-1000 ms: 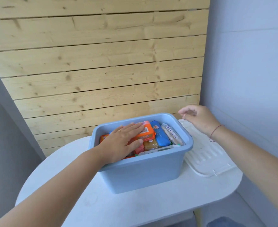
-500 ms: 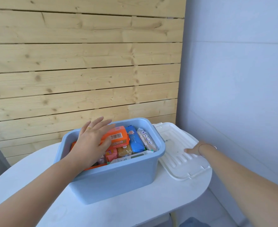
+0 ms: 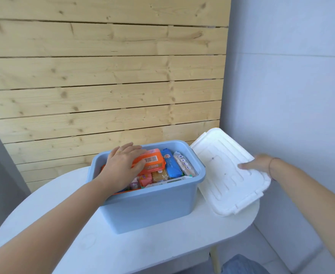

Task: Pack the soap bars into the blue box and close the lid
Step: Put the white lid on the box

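Note:
The blue box (image 3: 152,204) stands on the white table, filled with several wrapped soap bars. An orange soap bar (image 3: 152,162) lies on top, with a blue bar (image 3: 170,163) and a pale bar (image 3: 184,164) beside it. My left hand (image 3: 121,165) lies flat on the orange bar and the bars below, fingers spread. The white lid (image 3: 226,171) is tilted up to the right of the box, its near end over the table's edge. My right hand (image 3: 255,164) grips the lid's right edge, thumb on top.
The white oval table (image 3: 123,250) ends just right of the lid. A wooden plank wall (image 3: 103,86) rises close behind the box. A grey wall (image 3: 291,115) stands on the right. Blue fabric (image 3: 241,264) shows below the table edge.
My right hand has taken hold of the lid's right edge and raised it off the table. My left hand stays pressed on the soap bars.

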